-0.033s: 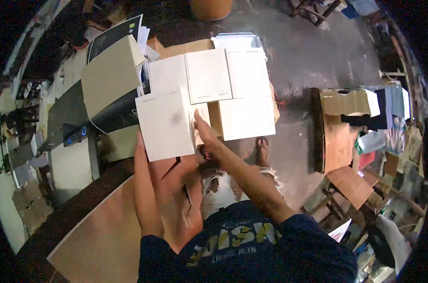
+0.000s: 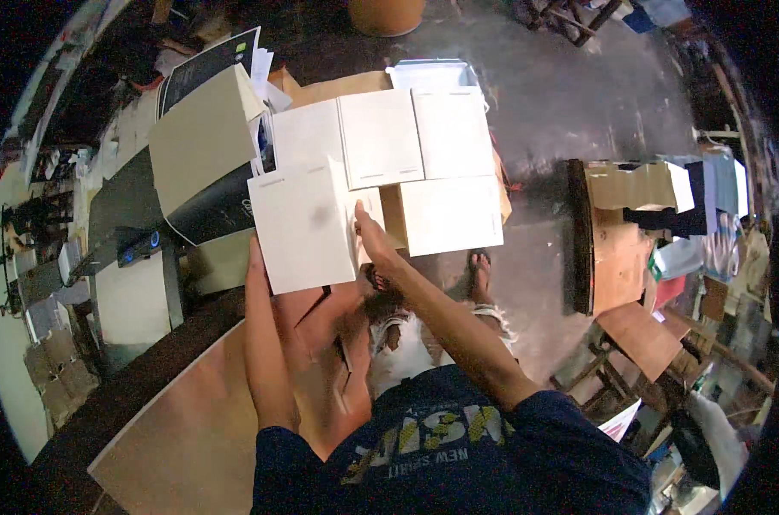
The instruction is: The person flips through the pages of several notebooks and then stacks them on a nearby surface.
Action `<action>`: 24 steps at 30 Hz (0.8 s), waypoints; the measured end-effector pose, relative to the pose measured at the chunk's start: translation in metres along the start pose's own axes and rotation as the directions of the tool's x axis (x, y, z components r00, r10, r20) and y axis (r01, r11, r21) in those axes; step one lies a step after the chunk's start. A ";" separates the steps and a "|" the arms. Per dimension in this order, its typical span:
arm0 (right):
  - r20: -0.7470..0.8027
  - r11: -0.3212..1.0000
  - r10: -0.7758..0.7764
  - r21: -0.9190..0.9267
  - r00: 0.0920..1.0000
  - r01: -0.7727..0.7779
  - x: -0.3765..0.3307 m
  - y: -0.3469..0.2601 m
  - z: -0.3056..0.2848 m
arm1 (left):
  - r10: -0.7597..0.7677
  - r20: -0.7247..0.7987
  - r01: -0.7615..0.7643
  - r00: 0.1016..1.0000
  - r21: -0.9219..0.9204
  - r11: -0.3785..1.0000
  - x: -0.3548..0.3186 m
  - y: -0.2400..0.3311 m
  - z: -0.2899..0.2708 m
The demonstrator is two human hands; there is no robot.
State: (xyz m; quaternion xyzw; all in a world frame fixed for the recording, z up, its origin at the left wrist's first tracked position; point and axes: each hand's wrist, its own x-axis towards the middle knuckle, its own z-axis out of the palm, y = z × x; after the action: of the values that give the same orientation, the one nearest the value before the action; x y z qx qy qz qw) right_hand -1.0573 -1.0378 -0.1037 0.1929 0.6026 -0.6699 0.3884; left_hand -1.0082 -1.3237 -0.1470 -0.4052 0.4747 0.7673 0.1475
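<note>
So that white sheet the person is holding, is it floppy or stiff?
Probably fairly stiff: the white sheet stays flat though only the left hand and right hand hold its edges. It looks thin, so likely light, and apt to slide over the other white sheets.

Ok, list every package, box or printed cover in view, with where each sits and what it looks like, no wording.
White flat carton: held up by left hand and right hand, rectangular, plain white.
White cartons: row of three side by side behind it, a fourth below at right, all plain white.
Beige box: upper left, tilted, tan top over a black side.
Black printed cover: far upper left, dark with pale print.
Brown cardboard pieces: right, on a wooden stand.
</note>
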 end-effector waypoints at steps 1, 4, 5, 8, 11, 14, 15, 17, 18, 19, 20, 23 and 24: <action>0.014 0.999 -0.025 -0.044 1.000 0.026 0.003 0.004 -0.003 | -0.009 0.004 0.009 1.000 0.007 1.000 0.001 0.003 0.001; 0.146 0.956 -0.159 -0.225 0.977 0.189 0.018 0.013 -0.012 | -0.036 0.006 0.036 0.999 0.016 0.999 -0.004 0.009 0.001; 0.089 0.952 -0.229 -0.187 0.969 0.242 0.012 0.018 -0.007 | -0.045 0.007 0.045 0.999 0.020 0.999 -0.006 0.011 0.000; 0.142 0.952 -0.179 -0.224 0.974 0.207 -0.002 -0.001 -0.013 | -0.062 -0.006 0.062 0.998 0.019 0.998 -0.009 0.011 -0.011; 0.038 0.971 -0.095 -0.218 0.995 0.102 -0.009 -0.010 -0.014 | -0.088 0.006 0.088 0.996 0.021 0.996 -0.004 0.010 -0.006; 0.103 0.983 -0.160 -0.075 0.982 0.168 0.000 0.006 -0.026 | -0.117 0.021 0.116 0.993 0.037 0.993 -0.001 0.011 0.000; 0.091 0.984 -0.154 -0.082 0.984 0.161 -0.006 0.003 -0.024 | -0.123 0.015 0.123 0.992 0.035 0.992 0.000 0.009 -0.003; 0.062 0.985 -0.132 -0.106 0.989 0.138 -0.022 -0.012 -0.020 | -0.140 0.005 0.140 0.990 0.016 0.990 0.002 0.002 -0.013; 0.037 0.981 -0.165 -0.094 0.986 0.168 -0.020 -0.009 -0.023 | -0.147 0.015 0.147 0.989 0.021 0.989 0.004 0.001 -0.009; 0.018 0.978 -0.191 -0.079 0.981 0.192 -0.015 -0.001 -0.023 | -0.159 0.016 0.158 0.987 0.023 0.987 0.004 0.000 -0.008; -0.001 0.974 -0.216 -0.065 0.976 0.216 -0.011 0.007 -0.024 | -0.162 0.022 0.162 0.987 0.024 0.987 0.006 -0.001 -0.006; 0.006 0.949 -0.303 -0.092 0.953 0.302 -0.005 0.013 -0.023 | -0.168 0.015 0.168 0.986 0.016 0.986 0.007 0.001 -0.007; 0.051 0.956 -0.266 -0.110 0.963 0.270 -0.002 0.011 -0.025 | -0.166 0.014 0.166 0.986 0.011 0.986 0.007 0.001 -0.007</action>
State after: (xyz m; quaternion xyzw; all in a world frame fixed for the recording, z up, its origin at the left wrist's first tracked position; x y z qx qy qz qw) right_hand -1.0531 -1.0126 -0.1146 0.0744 0.6539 -0.6837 0.3154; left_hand -1.0100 -1.3313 -0.1530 -0.4367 0.4418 0.7532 0.2164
